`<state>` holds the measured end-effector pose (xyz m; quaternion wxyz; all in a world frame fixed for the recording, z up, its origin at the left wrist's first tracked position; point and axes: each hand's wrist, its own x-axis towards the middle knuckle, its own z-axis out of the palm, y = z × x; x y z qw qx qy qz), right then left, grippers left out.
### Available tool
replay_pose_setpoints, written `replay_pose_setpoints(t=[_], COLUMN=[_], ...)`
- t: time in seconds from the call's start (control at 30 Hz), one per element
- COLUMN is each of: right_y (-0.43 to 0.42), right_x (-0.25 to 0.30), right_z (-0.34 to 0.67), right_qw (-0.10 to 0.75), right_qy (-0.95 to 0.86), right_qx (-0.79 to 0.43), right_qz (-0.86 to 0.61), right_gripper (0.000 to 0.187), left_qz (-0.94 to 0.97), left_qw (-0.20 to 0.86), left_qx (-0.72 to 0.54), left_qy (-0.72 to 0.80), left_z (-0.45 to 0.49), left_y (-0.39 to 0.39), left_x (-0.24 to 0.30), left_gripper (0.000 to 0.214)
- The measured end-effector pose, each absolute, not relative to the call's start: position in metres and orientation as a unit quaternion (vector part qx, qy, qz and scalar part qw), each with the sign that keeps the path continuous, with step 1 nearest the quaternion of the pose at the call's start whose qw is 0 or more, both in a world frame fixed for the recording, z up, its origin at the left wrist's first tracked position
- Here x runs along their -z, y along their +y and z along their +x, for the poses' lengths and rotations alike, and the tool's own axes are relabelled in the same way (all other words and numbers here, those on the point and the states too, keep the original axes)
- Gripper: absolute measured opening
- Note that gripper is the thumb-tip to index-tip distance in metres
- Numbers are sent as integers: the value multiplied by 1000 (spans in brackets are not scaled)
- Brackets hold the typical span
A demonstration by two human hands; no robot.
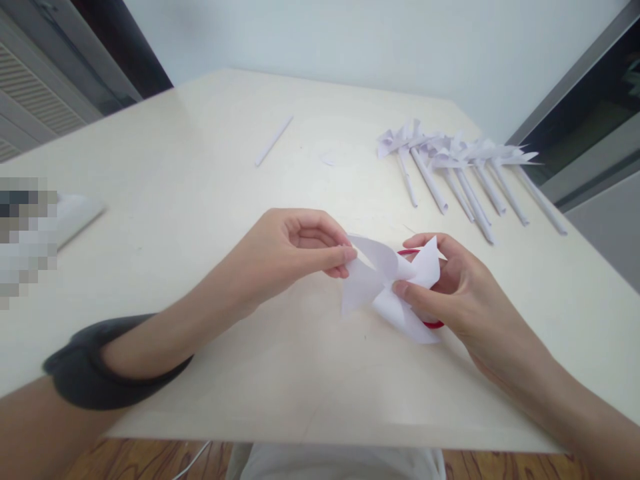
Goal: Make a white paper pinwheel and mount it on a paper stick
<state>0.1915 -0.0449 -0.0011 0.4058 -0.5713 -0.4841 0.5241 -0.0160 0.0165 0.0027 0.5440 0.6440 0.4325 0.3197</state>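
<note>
A white paper pinwheel head (387, 287) is held between both hands just above the cream table (200, 200). My left hand (287, 257) pinches one pointed flap of it at the left. My right hand (450, 290) presses its thumb on the centre of the paper, fingers curled behind it. A red object (433, 325), partly hidden, shows behind the paper under my right hand; I cannot make out what it is.
A row of several finished paper pinwheels on rolled paper sticks (460, 177) lies at the far right. One loose rolled paper stick (273, 141) lies at the far middle. A white object (75, 213) sits at the left edge. A dark band (95, 373) wraps my left forearm.
</note>
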Motion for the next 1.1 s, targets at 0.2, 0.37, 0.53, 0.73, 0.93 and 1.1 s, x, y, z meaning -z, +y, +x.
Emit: replay_pose_setpoints(t=[0.2,0.37,0.53,0.73,0.93,1.1], right_y=[-44,-45,-44,-41,-42,-42], right_x=[-1,-1,2,2,0,-4], right_z=[189,191,193,192,191,186], right_qw=[411,406,404,407,408,400], right_qy=[-481,-480,-482,-488,-490,-492], right_qx=[-516,-513,-507,-494,-501,-509], right_qz=[-577,-584,-589,-593,-585,-582], right_gripper=[32,32,32,32,30,31], left_qz=[645,643,642,651,611,584], left_qw=[545,550,519,526,647,672], left_qx=[-323,-323,-343,-346,-277,-239], left_qy=[429,425,448,423,361,386], left_z=[-16,-16,-15,-15,-8,-2], left_y=[18,16,13,11,1,-4], left_x=[-2,-5,-8,-9,-10,-9], left_gripper=[12,7,12,12,12,13])
